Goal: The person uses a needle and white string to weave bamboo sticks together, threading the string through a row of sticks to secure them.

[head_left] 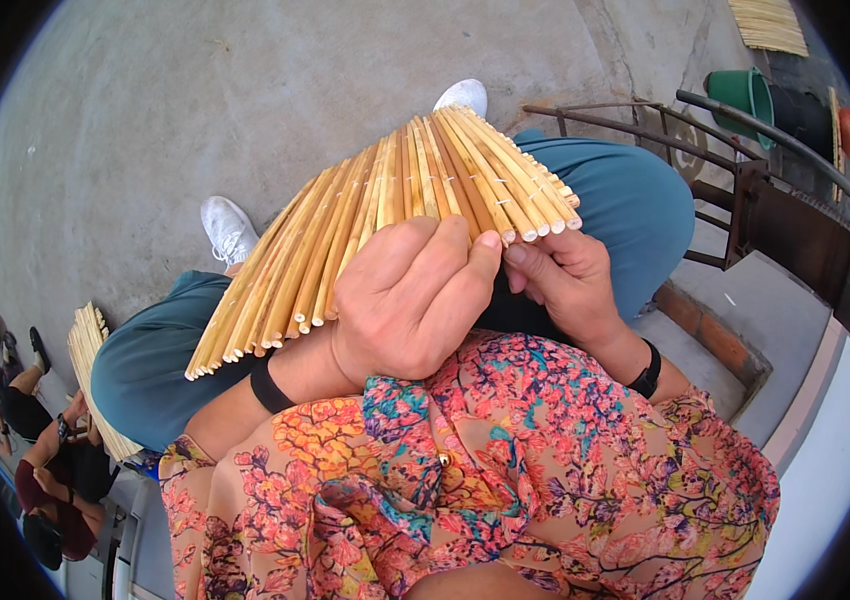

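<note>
A mat of pale yellow reed sticks point(380, 190), bound side by side with stitches of light thread, lies fanned across my lap. My left hand point(410, 295) is closed at its near edge, fingers curled over the stick ends and thumb and forefinger pressed together. Close beside it, my right hand point(567, 285) is in a pinch just under the stick ends at the right part of the mat. Whatever lies between those fingertips is too small or hidden to make out. A dark band circles my left wrist, and a black watch point(648, 370) my right.
At right stand a rusty metal frame point(750, 200) and a green bucket point(742, 95). Another reed mat point(770, 25) lies at the far right. Beyond my left knee, a person point(60, 480) sits by a reed mat point(95, 385). Concrete floor point(275, 90) stretches ahead.
</note>
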Demonstrator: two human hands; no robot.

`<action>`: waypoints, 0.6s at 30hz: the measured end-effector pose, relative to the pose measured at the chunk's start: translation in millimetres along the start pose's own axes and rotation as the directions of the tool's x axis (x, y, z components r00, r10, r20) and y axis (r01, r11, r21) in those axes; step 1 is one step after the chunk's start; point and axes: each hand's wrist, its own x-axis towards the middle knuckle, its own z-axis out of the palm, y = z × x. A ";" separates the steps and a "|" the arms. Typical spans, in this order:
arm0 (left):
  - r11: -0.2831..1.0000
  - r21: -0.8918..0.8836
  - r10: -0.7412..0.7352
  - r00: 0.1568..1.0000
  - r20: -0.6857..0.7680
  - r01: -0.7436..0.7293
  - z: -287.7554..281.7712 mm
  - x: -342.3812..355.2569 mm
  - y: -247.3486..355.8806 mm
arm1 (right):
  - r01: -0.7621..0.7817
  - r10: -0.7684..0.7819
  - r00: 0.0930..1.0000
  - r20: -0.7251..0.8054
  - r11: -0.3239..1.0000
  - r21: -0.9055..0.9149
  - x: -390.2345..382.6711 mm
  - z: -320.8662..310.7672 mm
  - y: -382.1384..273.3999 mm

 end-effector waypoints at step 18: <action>1.000 0.024 0.005 1.000 -0.012 -0.005 0.1 -1.1 0.3 | -0.149 0.158 0.986 -0.053 0.979 0.140 -0.5 9.4 -2.1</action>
